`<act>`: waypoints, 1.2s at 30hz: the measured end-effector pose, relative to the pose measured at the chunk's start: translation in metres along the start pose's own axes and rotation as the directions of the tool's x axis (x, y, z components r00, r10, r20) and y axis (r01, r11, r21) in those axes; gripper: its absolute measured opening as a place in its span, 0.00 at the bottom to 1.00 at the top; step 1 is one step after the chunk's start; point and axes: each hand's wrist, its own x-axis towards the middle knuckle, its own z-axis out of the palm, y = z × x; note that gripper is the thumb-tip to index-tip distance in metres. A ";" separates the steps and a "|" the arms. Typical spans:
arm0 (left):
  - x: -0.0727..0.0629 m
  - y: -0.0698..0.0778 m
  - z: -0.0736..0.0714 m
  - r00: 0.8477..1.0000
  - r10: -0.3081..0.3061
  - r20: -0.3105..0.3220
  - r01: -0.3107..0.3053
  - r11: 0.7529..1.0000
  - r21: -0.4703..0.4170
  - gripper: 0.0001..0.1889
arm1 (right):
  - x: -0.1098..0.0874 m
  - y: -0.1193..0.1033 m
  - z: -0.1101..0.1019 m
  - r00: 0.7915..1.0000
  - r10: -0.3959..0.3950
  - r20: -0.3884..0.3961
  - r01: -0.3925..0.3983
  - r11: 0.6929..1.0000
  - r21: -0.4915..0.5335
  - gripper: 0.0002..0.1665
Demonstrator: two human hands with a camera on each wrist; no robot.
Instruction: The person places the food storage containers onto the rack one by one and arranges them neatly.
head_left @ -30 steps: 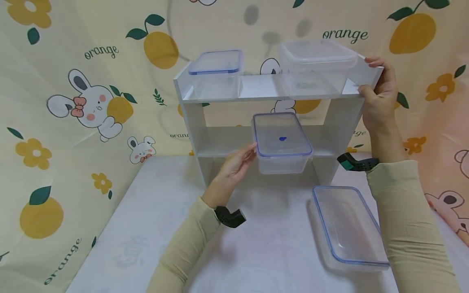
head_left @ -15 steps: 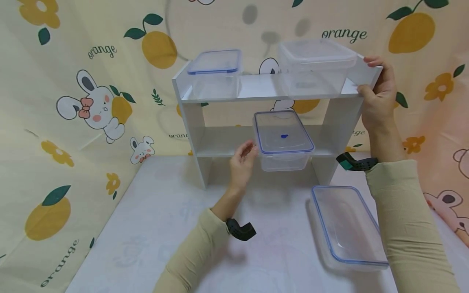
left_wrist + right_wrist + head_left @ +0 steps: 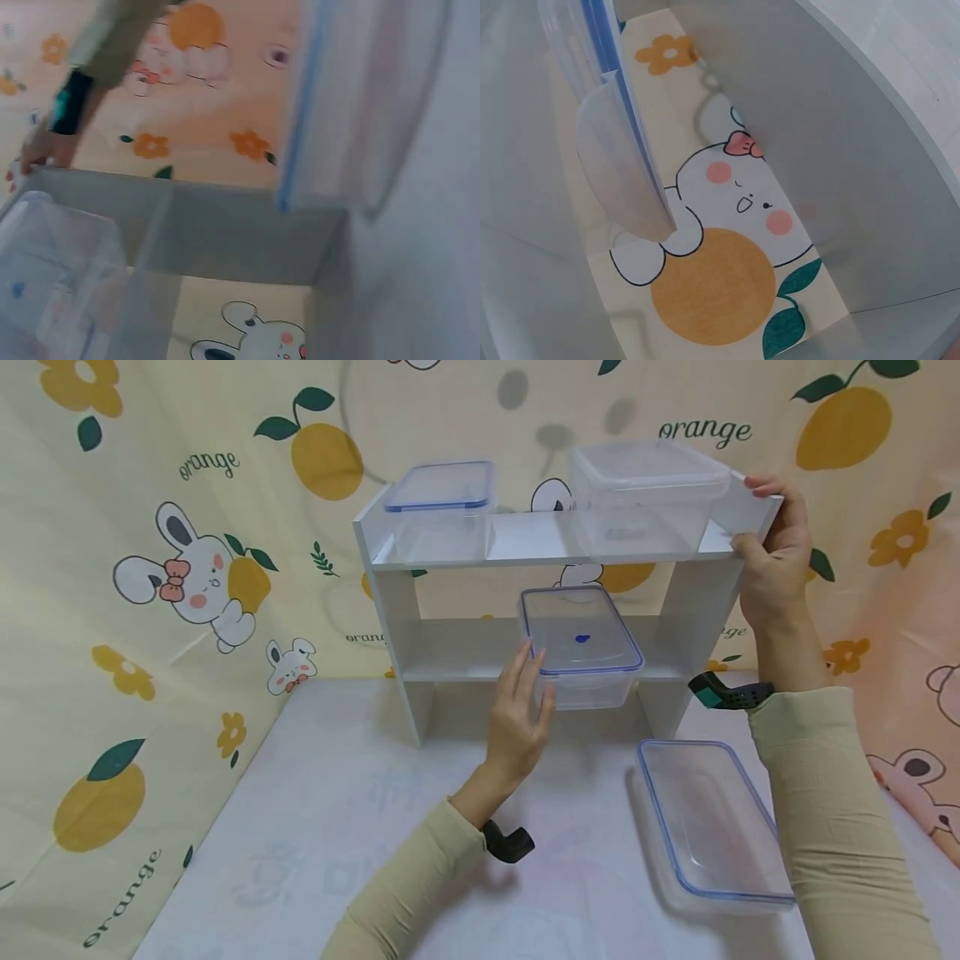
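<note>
Left hand (image 3: pixel 517 724) straight-fingered; right hand (image 3: pixel 778 558) apparently curled.

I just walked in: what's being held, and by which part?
The right hand grips the white shelf by the top of its right side. The left hand, at the middle container, grips nothing.

Head view: shelf unit (image 3: pixel 465 647) faced from front, looked down on, taken in whole from farthest back. Left wrist view: turned sideways, set nearer; right sleeve (image 3: pixel 112 45) shared with head view. Right wrist view: shelf unit's inside looked into, closest, tilted; backdrop (image 3: pixel 712 289) shared with both.
</note>
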 end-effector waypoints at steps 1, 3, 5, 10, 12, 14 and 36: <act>-0.001 0.000 0.001 0.999 0.047 -0.004 -0.047 0.998 0.036 0.23 | 0.000 0.000 0.000 1.000 0.000 0.000 0.000 1.000 0.001 0.29; -0.003 -0.001 0.003 0.995 0.102 -0.009 -0.101 0.993 0.060 0.21 | 0.000 0.000 0.000 1.000 0.000 0.001 0.000 1.000 0.005 0.29; -0.004 -0.001 0.005 0.993 0.113 -0.014 -0.113 0.993 0.043 0.20 | 0.000 0.000 0.000 1.000 0.002 0.001 -0.002 1.000 0.010 0.29; -0.001 -0.001 0.006 0.996 0.089 -0.001 -0.089 0.996 -0.009 0.19 | -0.001 -0.002 0.002 1.000 0.006 -0.006 -0.006 1.000 0.001 0.29; 0.000 0.000 0.007 0.997 0.078 0.018 -0.078 0.997 -0.021 0.19 | -0.001 -0.002 0.002 1.000 0.005 -0.007 -0.005 1.000 -0.002 0.29; 0.002 0.000 0.009 0.997 0.074 0.035 -0.073 0.997 -0.031 0.19 | -0.001 -0.002 0.002 1.000 0.002 -0.005 -0.002 1.000 0.001 0.29; 0.015 -0.001 0.037 0.987 0.100 0.124 -0.090 0.993 -0.082 0.22 | -0.001 -0.001 0.002 1.000 0.002 -0.017 -0.002 1.000 -0.004 0.29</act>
